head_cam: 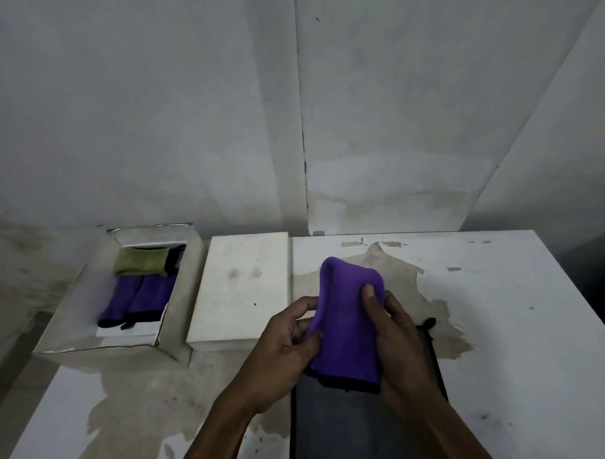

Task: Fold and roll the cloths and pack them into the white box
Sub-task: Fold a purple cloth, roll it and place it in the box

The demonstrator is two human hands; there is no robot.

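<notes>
A folded purple cloth (349,324) with a black hem is held up above the table between both hands. My left hand (284,346) grips its left edge and my right hand (397,336) grips its right side with the thumb on the front. Beneath it a dark grey cloth (349,430) lies flat at the table's near edge. The open white box (180,302) stands at the far left. Inside it lie two rolled purple cloths (139,298), with a rolled green cloth (141,260) and a dark cloth (175,257) behind them.
The white box lid (241,290) lies flat between the box and my hands. The white table (520,324) is stained and worn, with its right edge near a dark gap. A grey wall rises close behind.
</notes>
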